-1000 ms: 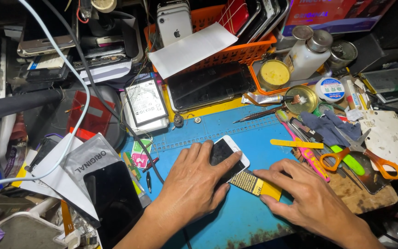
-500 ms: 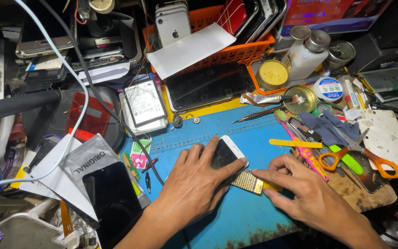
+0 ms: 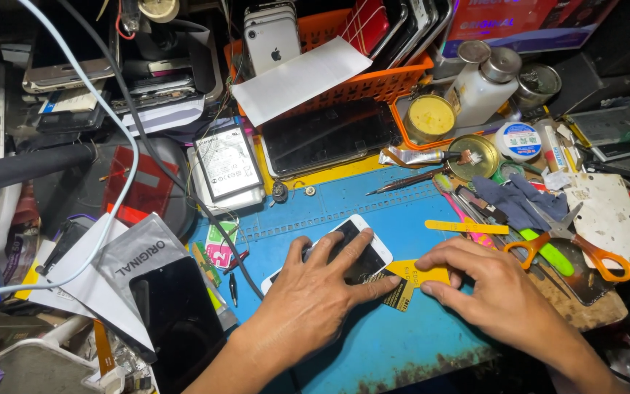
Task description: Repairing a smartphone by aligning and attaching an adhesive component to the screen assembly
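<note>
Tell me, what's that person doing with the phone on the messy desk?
The left hand presses flat on a white phone lying on the blue mat. The right hand holds a thin yellow card against the phone's edge. Orange-handled scissors and other tools lie beside them.

A white smartphone (image 3: pixel 355 244) lies flat, screen up, on a blue work mat (image 3: pixel 417 328), set at a slant with its top end pointing up and to the right. Its dark screen is off, and only the upper half shows; the lower half is hidden under the left hand (image 3: pixel 315 299), which presses down on it with spread fingers. A thin yellow plastic pry card (image 3: pixel 418 276) lies flat at the phone's right edge, one corner against the seam. The right hand (image 3: pixel 490 292) pinches the card between thumb and fingertips.
</note>
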